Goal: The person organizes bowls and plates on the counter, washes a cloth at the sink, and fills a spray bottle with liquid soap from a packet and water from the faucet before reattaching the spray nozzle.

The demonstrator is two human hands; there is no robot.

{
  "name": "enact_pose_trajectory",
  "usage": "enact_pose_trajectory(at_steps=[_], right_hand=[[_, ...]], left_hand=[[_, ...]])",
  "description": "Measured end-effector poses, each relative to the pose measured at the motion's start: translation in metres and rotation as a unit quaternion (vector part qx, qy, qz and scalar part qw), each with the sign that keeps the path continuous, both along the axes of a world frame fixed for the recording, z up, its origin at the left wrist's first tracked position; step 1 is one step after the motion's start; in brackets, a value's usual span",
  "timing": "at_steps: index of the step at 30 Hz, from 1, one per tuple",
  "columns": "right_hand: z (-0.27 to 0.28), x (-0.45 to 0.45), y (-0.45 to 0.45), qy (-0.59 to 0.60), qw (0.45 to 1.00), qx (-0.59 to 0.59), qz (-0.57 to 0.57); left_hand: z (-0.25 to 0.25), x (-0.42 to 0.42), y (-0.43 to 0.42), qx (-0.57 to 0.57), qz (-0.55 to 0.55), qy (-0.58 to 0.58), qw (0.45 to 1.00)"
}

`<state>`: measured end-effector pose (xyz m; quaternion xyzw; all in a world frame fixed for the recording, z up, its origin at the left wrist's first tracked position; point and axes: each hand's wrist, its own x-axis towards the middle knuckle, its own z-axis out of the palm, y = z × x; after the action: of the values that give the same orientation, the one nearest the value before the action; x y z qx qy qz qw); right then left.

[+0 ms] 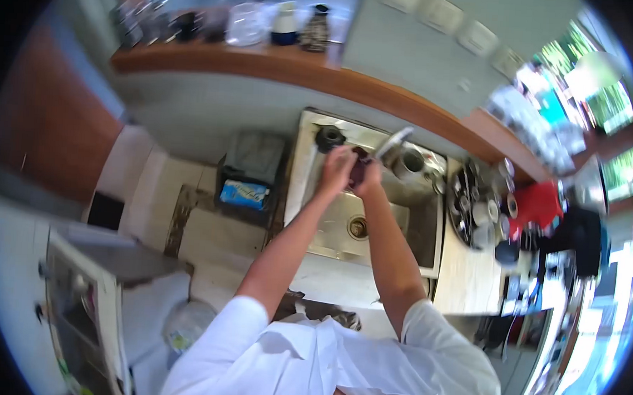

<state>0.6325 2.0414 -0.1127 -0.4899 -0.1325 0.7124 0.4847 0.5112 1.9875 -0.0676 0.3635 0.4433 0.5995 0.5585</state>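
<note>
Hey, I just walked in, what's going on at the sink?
A person in a white shirt holds a dark reddish item between the left hand and right hand, over the sink. Blur hides exactly what it is. A metal container is to the right of the hands, near the tap.

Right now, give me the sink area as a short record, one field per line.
Left grip: on a dark item, left side
Right grip: on the same item, right side
Item type: too blurred to tell
Place: over the sink
Tap: near the right grip; water flow unclear
Drain: visible in the basin
Cups: right of the sink
Shelf: beyond the sink, holding jars
</note>
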Motion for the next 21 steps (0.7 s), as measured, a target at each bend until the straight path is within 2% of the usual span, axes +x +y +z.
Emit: enact_pose_trajectory(at_steps=[1,2,3,4,5,6,8,11,13,14,16,19,21], right_hand=[[0.025,-0.009,-0.016,0.044,0.996,0.055,0.051],[0.032,-0.011,-0.024,0.067,0.988,0.094,0.099],[0.031,-0.009,-0.028,0.088,0.98,0.118,0.134],[0.031,-0.008,-0.032,0.101,0.973,0.133,0.16],[0.033,-0.006,-0.032,0.111,0.968,0.141,0.178],[0.033,-0.004,-0.034,0.122,0.964,0.142,0.19],[0.034,-0.006,-0.038,0.145,0.958,0.138,0.204],[0.036,-0.009,-0.04,0.163,0.954,0.14,0.208],[0.036,-0.01,-0.038,0.172,0.952,0.141,0.211],[0.036,-0.01,-0.036,0.177,0.951,0.14,0.214],[0.034,-0.009,-0.036,0.191,0.945,0.141,0.224],[0.035,-0.003,-0.036,0.224,0.924,0.148,0.271],[0.034,0.002,-0.037,0.21,0.938,0.118,0.25]], left_hand=[[0.0,0.01,0.012,0.116,0.058,0.169,0.977],[-0.031,0.031,0.034,0.151,0.046,0.085,0.984],[-0.02,0.035,0.029,0.156,0.012,0.057,0.986],[-0.027,0.04,0.037,0.104,-0.051,0.057,0.992],[-0.018,0.038,0.031,0.1,-0.007,0.165,0.981],[-0.017,0.039,0.023,0.123,0.026,0.189,0.974],[-0.009,0.039,0.009,0.114,0.031,0.171,0.978],[-0.023,0.049,0.016,0.092,0.069,0.222,0.968],[-0.008,0.041,0.011,-0.012,0.051,0.202,0.978],[0.0,0.04,0.012,-0.012,0.053,0.203,0.978],[0.008,0.04,0.013,0.001,0.103,0.308,0.946],[0.022,0.045,0.013,-0.064,0.14,0.34,0.928],[0.023,0.047,0.015,-0.045,0.148,0.335,0.93]])
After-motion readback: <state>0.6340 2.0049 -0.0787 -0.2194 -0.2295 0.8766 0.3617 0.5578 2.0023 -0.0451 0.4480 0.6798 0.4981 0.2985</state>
